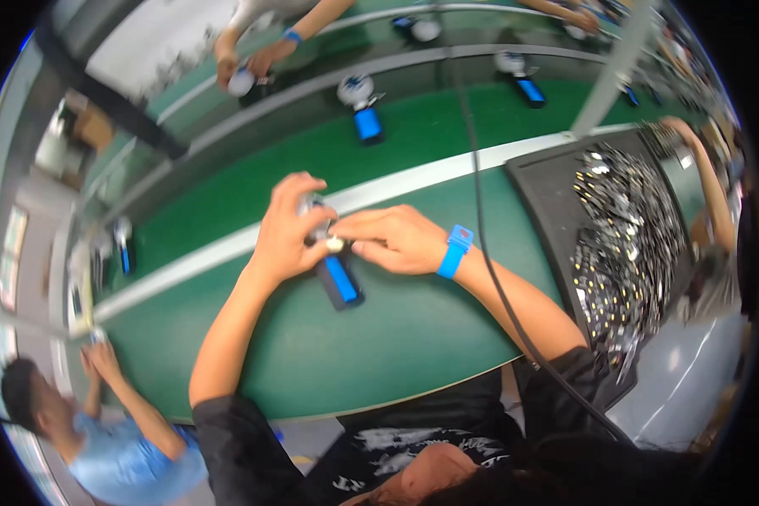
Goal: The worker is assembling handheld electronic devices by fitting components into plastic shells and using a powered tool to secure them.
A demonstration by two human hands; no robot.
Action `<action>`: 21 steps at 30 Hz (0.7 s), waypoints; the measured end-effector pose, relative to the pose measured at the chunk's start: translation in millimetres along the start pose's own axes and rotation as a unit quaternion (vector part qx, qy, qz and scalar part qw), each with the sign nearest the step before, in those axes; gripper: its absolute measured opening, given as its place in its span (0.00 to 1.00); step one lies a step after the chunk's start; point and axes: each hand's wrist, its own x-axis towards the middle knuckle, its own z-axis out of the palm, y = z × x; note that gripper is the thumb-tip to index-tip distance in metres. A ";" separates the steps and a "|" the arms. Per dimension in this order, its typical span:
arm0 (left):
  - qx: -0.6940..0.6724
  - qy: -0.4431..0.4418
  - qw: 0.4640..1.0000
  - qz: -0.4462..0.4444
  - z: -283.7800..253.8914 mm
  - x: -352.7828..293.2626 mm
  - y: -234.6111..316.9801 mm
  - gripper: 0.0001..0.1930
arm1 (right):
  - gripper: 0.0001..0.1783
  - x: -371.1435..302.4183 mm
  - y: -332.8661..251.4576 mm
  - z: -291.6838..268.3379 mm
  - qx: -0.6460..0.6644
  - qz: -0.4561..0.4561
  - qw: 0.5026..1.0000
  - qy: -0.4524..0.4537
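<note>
On the green bench in front of me lies a handheld device with a black-and-blue handle (341,281). Its round, pale head is mostly covered by my fingers. My left hand (291,228) curls around this head, with the thumb bent in toward the near side. From the right, my right hand (403,240) reaches to the same spot, its fingers pressed together in a pinch. A small cream-coloured round piece (336,244) shows between my left thumb and right fingertips. What exactly the right fingertips grip is hidden. A blue strap (455,251) circles my right wrist.
A dark tray (538,181) heaped with small black parts (620,244) stands at the right. Beyond a white rail, similar devices (367,122) lie on a green belt (253,173). A black cable (478,185) hangs across my right forearm. Other people work at left, far side and right.
</note>
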 end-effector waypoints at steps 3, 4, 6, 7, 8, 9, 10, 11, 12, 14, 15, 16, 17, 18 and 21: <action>-0.140 -0.157 0.978 0.008 17.8 13.0 -35.4 0.15 | 0.24 8.5 3.7 -12.3 0.033 0.003 0.997 -0.063; -0.108 -0.189 0.976 -0.001 18.4 17.3 -47.9 0.18 | 0.24 12.5 3.7 -19.7 -0.022 0.047 0.996 -0.069; -0.051 -0.220 0.972 -0.058 19.1 24.1 -79.9 0.23 | 0.25 -2.4 4.6 -58.9 -0.098 0.112 0.988 -0.050; -0.028 -0.223 0.969 -0.106 26.1 21.6 -102.6 0.25 | 0.25 -17.3 7.2 -80.0 -0.144 0.126 0.979 -0.062; 0.029 -0.198 0.960 -0.195 27.7 6.1 -146.3 0.27 | 0.26 -26.4 6.6 -95.0 -0.182 0.135 0.971 -0.079; 0.001 -0.154 0.949 -0.276 30.2 12.9 -152.9 0.23 | 0.27 -46.0 8.6 -110.5 -0.218 0.161 0.958 -0.097; 0.046 -0.084 0.937 -0.335 27.6 8.8 -197.3 0.27 | 0.27 -60.7 7.2 -127.9 -0.231 0.177 0.953 -0.080; 0.056 -0.115 0.913 -0.387 19.9 6.7 -242.8 0.24 | 0.27 -81.7 9.3 -147.9 -0.250 0.193 0.947 -0.056; 0.190 -0.112 0.916 -0.335 -1.0 -27.9 -331.8 0.22 | 0.27 -85.5 9.3 -161.2 -0.266 0.180 0.946 -0.042; 0.186 -0.088 0.927 -0.314 35.4 -10.0 -390.0 0.23 | 0.28 -129.4 9.7 -193.1 -0.352 0.259 0.897 -0.068; 0.202 -0.063 0.927 -0.310 36.0 2.0 -420.7 0.23 | 0.28 -150.5 4.5 -208.7 -0.385 0.280 0.877 -0.056; 0.220 -0.036 0.924 -0.310 33.4 3.5 -446.7 0.24 | 0.29 -168.2 0.5 -223.2 -0.418 0.298 0.857 -0.045; 0.229 -0.016 0.923 -0.309 56.4 9.0 -457.0 0.25 | 0.29 -189.9 -2.4 -236.2 -0.457 0.310 0.833 -0.041; 0.246 0.005 0.918 -0.313 66.4 9.1 -465.3 0.26 | 0.28 -205.9 -4.6 -243.9 -0.491 0.316 0.811 -0.038; 0.059 -0.084 0.893 -0.439 100.0 26.3 -460.5 0.30 | 0.27 -202.9 -11.4 -265.6 -0.599 0.300 0.741 -0.045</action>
